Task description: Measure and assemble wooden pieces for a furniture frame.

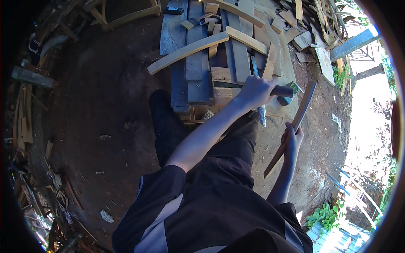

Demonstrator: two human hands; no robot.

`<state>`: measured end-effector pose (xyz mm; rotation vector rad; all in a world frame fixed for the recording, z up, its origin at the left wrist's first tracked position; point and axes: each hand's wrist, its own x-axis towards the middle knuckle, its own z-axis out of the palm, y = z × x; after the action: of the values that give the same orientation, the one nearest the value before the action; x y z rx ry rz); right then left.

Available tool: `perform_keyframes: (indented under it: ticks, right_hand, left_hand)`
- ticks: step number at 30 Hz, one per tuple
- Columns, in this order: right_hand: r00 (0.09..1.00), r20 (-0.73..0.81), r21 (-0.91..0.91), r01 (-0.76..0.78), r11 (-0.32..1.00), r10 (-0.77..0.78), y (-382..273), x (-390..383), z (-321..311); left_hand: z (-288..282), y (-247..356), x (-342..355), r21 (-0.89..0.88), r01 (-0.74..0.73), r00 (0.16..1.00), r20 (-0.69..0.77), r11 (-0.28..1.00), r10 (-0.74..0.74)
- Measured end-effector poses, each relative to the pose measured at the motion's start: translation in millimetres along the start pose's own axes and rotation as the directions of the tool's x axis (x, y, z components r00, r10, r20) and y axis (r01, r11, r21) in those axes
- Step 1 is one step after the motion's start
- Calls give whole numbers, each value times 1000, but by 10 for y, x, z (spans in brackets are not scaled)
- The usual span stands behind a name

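Observation:
My left hand is closed on a short dark bar over the right part of a plank-topped bench. An upright light wood piece and a green-and-dark object are close to it. My right hand, lower and to the right, grips a long, narrow, slightly curved wooden strip, held diagonally. Curved pale wooden pieces, short wood blocks, a brush and a blue metal strip lie on the bench.
A wooden frame stands at the upper left. Scrap wood is heaped along the left side, with more boards at the upper right. A grey beam juts in at the right. Green plants grow at the lower right.

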<state>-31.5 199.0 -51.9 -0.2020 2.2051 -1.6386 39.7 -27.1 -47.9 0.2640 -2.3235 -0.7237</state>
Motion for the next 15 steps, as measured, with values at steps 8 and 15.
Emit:
perform_keyframes:
  ticks: [8, 15]
  right_hand:
    - [1000, -2, -41, 25, 999, -25, 11, -88, 71]
    - [997, -48, 2, 61, 998, -60, -6, -71, 38]
  left_hand:
    - [22, 160, 82, -111, -81, 992, -107, 991, 69]
    - [40, 127, 75, -95, -96, 990, -117, 991, 85]
